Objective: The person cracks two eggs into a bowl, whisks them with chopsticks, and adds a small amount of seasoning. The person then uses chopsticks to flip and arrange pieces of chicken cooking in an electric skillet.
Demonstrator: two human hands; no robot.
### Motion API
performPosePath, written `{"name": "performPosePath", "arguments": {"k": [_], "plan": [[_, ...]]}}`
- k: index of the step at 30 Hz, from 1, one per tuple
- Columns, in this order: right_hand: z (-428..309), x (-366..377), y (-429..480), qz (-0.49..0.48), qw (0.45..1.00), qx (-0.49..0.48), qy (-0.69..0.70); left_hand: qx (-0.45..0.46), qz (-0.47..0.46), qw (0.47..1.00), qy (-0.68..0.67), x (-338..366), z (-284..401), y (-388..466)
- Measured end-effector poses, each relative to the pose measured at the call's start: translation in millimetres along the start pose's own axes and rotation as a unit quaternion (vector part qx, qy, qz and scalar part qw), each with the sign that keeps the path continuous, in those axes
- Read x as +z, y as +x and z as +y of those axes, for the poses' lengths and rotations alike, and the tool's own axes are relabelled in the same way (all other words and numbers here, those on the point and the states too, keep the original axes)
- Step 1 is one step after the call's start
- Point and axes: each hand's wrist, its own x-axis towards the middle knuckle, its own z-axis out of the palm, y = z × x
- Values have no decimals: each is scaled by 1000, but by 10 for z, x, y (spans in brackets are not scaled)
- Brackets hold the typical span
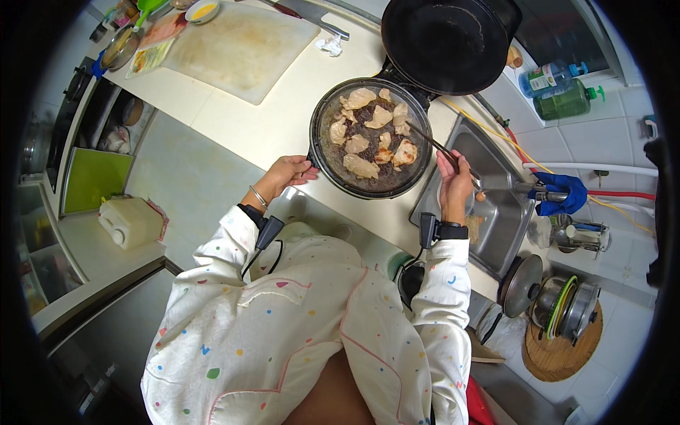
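Dark chopsticks are gripped in my right hand, above the sink's near-left edge. Their tips touch a pale meat slice at the right side of a round electric griddle. Several more slices lie in bubbling oil there; most are pale, while one piece at the lower right is browned. My left hand is at the griddle's left edge, thumb and fingers about its small dark side handle. The griddle's black lid stands open on its hinge behind the pan.
A white cutting board lies on the counter at the left, with a knife behind it and a bowl of yellow liquid at its corner. Crumpled tissue lies near the lid. A steel sink adjoins on the right; soap bottles stand beyond.
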Motion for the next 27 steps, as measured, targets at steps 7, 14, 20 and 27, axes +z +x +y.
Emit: {"name": "performPosePath", "arguments": {"k": [7, 14, 20, 27], "plan": [[-176, -92, -115, -28, 995, -45, -88, 37, -64, 994, -79, -81, -87, -105], [-9, 102, -231, -121, 973, -88, -173, 42, -82, 984, -150, -116, -132, -86], [23, 85, -233, -30, 980, -135, -142, 44, -68, 986, -146, -124, -167, -83], [130, 114, -266, -58, 975, -129, -170, 48, -64, 988, -130, -121, -177, -68]]}}
